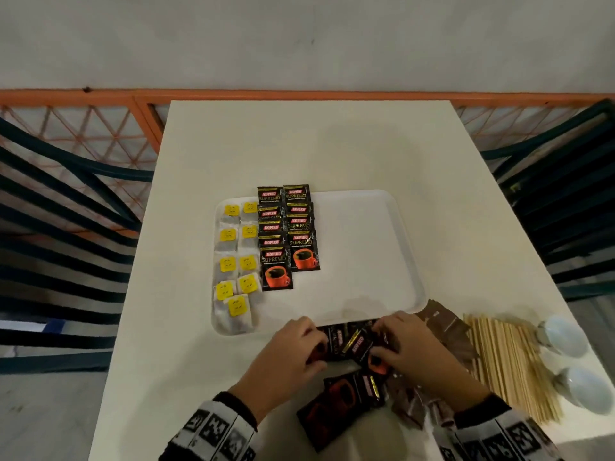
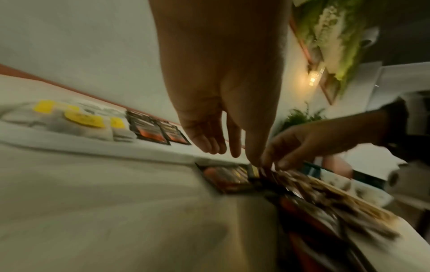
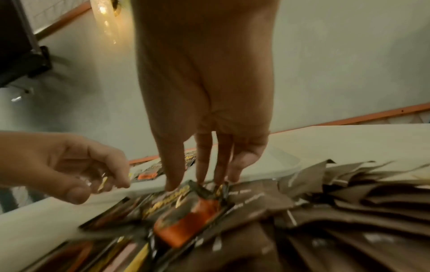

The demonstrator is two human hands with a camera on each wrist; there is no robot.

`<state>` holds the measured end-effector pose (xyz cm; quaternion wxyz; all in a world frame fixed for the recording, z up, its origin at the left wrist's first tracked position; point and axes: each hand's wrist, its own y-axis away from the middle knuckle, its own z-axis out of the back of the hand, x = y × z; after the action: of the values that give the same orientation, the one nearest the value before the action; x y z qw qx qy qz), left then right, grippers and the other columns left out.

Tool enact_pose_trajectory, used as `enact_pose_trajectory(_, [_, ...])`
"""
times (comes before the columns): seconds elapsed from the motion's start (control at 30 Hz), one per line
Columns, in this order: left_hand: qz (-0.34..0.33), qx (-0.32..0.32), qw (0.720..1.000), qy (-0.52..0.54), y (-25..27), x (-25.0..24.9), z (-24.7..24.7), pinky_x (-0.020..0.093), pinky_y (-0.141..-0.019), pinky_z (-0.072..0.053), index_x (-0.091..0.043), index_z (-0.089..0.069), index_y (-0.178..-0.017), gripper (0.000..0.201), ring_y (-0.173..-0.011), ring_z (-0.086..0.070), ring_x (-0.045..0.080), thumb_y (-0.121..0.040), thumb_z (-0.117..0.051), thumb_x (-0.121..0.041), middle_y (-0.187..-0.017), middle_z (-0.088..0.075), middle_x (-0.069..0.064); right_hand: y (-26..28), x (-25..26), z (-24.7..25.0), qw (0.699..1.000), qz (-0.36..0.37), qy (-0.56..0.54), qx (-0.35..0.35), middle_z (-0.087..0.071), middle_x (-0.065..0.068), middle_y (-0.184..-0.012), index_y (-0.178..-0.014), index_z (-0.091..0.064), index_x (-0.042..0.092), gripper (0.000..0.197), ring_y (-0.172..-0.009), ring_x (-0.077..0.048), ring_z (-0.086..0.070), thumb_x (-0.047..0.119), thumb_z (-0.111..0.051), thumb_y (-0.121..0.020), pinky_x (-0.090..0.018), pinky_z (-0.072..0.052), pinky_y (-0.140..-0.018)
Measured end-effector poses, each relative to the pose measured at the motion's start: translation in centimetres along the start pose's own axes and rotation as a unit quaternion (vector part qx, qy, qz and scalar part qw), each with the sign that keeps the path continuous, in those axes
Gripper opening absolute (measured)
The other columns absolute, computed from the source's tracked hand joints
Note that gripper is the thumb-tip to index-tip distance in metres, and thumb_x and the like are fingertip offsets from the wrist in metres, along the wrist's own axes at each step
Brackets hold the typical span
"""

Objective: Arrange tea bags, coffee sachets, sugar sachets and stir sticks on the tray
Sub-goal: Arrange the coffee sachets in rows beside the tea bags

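Both hands work the loose coffee sachet pile at the tray's near edge. Right hand (image 1: 404,344) has thumb and fingertips pinching the top coffee sachet (image 1: 361,344), which lies diagonal, long axis running from near-right to far-left, so right is the nearer hand for it. Left hand (image 1: 293,347) is curled on the left end of the loose coffee sachets (image 1: 336,341); the wrist view is blurred, the grip looks like a pinch. White tray (image 1: 366,247) lies straight ahead; the sachet columns (image 1: 288,234) sit far-left of the hands, beside the tea bags (image 1: 234,261). My read: rotate the sachet upright before placing. Brown sugar sachets (image 1: 446,331) and stir sticks (image 1: 506,357) wait to the right, off the tray.
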<state>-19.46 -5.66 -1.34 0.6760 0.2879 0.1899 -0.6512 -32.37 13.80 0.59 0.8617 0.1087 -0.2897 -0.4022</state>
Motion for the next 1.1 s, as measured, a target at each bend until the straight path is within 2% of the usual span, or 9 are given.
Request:
enact_pose_trajectory(0.13, [-0.022,0.021,0.997,-0.068,0.7,-0.4,-1.8,0.031,-0.087,-0.051,-0.013,-0.056,-0.120,0.043,-0.103,-0.057,0.021,-0.081,-0.050,-0.032,-0.119,-0.055,0.004,1.1,0.6,-2.2,0.996,-0.045,0.049,-0.067,-0.049,0.001,-0.122,-0.121,-0.049,0.020,0.049,-0.114,-0.018,-0.041,0.044,-0.062,-0.080,-0.028,-0.032,-0.096])
enact_pose_trajectory(0.23, [0.020,0.049,0.996,-0.077,0.5,-1.2,-1.9,0.028,-0.108,-0.026,-0.014,-0.035,-0.140,0.058,-0.131,-0.034,0.020,-0.089,-0.035,-0.040,-0.144,-0.035,0.003,1.0,1.7,-3.0,0.995,-0.045,0.019,-0.087,-0.049,0.000,-0.125,-0.124,-0.045,0.021,0.051,-0.115,-0.019,-0.039,0.039,-0.063,-0.080,-0.031,-0.031,-0.097])
enact_pose_trajectory(0.33, [0.056,0.051,0.992,-0.097,0.3,-1.1,-2.2,0.028,-0.111,-0.017,-0.016,-0.020,-0.146,0.061,-0.135,-0.024,0.019,-0.093,-0.045,-0.031,-0.148,-0.026,0.002,0.5,2.3,-3.2,0.995,-0.061,-0.033,-0.068,-0.045,-0.002,-0.130,-0.132,-0.036,0.020,0.064,-0.119,-0.022,-0.036,0.032,-0.066,-0.078,-0.033,-0.031,-0.100])
enact_pose_trajectory(0.5, [0.116,0.051,0.986,-0.104,0.1,-0.7,-2.1,0.028,-0.101,-0.028,-0.016,-0.029,-0.142,0.069,-0.122,-0.038,0.021,-0.083,-0.061,-0.034,-0.133,-0.041,0.004,-0.1,2.0,-3.5,0.994,-0.046,-0.043,-0.084,-0.047,-0.004,-0.125,-0.127,-0.042,0.016,0.050,-0.119,-0.024,-0.038,0.025,-0.061,-0.082,-0.033,-0.032,-0.099])
enact_pose_trajectory(0.67, [0.145,-0.032,0.989,0.008,1.0,-0.5,-1.1,0.027,-0.084,-0.038,-0.014,-0.060,-0.113,0.039,-0.101,-0.053,0.023,-0.078,-0.068,-0.030,-0.102,-0.057,0.006,0.2,1.9,-3.3,0.998,0.024,-0.016,-0.051,-0.043,0.000,-0.129,-0.132,-0.039,0.021,0.060,-0.122,-0.021,-0.034,0.041,-0.063,-0.081,-0.035,-0.028,-0.100])
enact_pose_trajectory(0.77, [0.140,-0.031,0.989,0.032,1.9,-0.3,-0.3,0.026,-0.074,-0.037,-0.020,-0.061,-0.091,0.020,-0.087,-0.050,0.018,-0.077,-0.069,-0.031,-0.086,-0.047,-0.004,0.0,2.2,-3.3,0.995,0.082,0.044,0.022,-0.034,0.001,-0.142,-0.140,-0.028,0.022,0.066,-0.131,-0.022,-0.026,0.037,-0.060,-0.084,-0.039,-0.022,-0.107])
enact_pose_trajectory(0.9, [0.085,0.076,0.990,0.081,3.4,-1.2,0.5,0.015,-0.079,-0.036,-0.036,-0.050,-0.079,0.024,-0.091,-0.044,0.006,-0.075,-0.073,-0.033,-0.094,-0.042,-0.014,-0.6,2.5,-3.4,0.984,0.122,0.112,0.060,-0.032,-0.006,-0.140,-0.138,-0.030,0.017,0.066,-0.129,-0.027,-0.027,0.034,-0.061,-0.083,-0.045,-0.021,-0.107])
enact_pose_trajectory(1.0, [0.050,0.142,0.989,0.004,4.0,-2.7,-0.7,0.022,-0.091,-0.035,-0.022,-0.061,-0.091,0.022,-0.108,-0.040,0.012,-0.076,-0.071,-0.035,-0.110,-0.040,-0.008,-0.9,2.8,-3.2,0.979,0.135,0.138,0.066,-0.036,-0.009,-0.130,-0.129,-0.038,0.016,0.060,-0.121,-0.028,-0.031,0.036,-0.064,-0.079,-0.044,-0.024,-0.104])
enact_pose_trajectory(1.1, [0.018,0.195,0.974,-0.113,3.9,-4.4,-3.0,0.030,-0.091,-0.035,-0.014,-0.063,-0.103,0.033,-0.114,-0.040,0.026,-0.081,-0.062,-0.037,-0.125,-0.040,0.006,-1.2,2.8,-2.9,0.978,0.140,0.143,0.058,-0.038,-0.009,-0.124,-0.120,-0.042,0.013,0.055,-0.115,-0.027,-0.034,0.037,-0.065,-0.076,-0.041,-0.028,-0.101])
